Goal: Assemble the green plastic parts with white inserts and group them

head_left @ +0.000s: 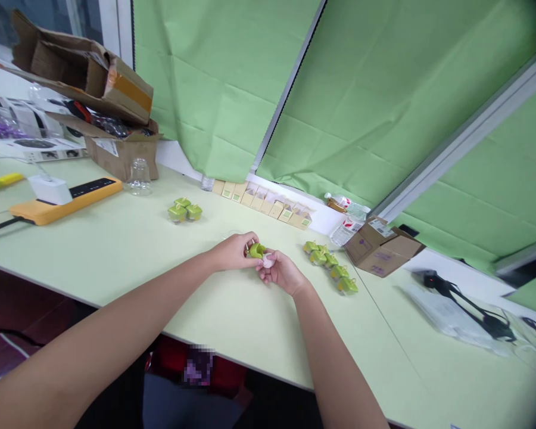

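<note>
Both grips are narrow on my remote feed: near the centre of the view, the fingers of my left hand (230,252) close around a green cup-shaped piece (256,250), while my right hand (286,274) pinches a white rounded piece (268,260) right beside it; whether the two pieces touch, I cannot tell. I see them held over the pale table (241,322). Taking the hands as the clock's centre, I find three green-topped containers (193,212) at ten o'clock, with a clear jar (139,179) farther out that way. A row of small tan boxes (265,202) runs across twelve o'clock along the table's back edge. At three o'clock I have a longer group of green containers (339,272), and beyond it a cardboard box (382,249). Between nine and ten, well apart from the hands, lies an orange power strip (84,199)
</note>
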A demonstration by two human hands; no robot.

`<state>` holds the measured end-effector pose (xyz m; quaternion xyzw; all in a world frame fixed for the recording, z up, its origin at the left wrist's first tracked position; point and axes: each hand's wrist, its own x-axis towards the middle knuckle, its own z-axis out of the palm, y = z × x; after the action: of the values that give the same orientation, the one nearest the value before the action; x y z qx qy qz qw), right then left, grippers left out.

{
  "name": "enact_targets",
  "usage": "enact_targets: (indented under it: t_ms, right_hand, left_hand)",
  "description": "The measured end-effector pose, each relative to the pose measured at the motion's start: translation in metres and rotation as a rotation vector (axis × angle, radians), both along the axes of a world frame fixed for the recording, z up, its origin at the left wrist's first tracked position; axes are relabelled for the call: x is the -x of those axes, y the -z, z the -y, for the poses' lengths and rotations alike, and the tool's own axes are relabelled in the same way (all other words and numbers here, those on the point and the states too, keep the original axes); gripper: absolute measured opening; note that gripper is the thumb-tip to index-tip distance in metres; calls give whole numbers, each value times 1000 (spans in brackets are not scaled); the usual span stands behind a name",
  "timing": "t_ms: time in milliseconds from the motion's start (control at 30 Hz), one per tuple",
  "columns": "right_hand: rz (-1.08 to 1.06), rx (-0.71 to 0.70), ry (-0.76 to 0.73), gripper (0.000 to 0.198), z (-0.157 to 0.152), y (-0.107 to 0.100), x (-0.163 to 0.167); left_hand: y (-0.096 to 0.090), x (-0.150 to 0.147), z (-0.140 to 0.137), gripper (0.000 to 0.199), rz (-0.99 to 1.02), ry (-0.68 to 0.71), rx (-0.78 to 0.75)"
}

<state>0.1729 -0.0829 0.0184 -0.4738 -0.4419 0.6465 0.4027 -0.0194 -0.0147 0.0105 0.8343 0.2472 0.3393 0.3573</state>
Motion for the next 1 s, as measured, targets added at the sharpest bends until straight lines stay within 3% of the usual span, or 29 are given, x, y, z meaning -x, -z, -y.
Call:
enact_targets:
  t_ms: [333,1000]
  right_hand:
    - [36,-47,100,22,-1,2,2]
    - [204,-80,162,21,-3,6,7]
  left_hand:
    - [1,-2,-2,41,-5,-65,-37]
    - [5,-6,1,46,-90,30,-177]
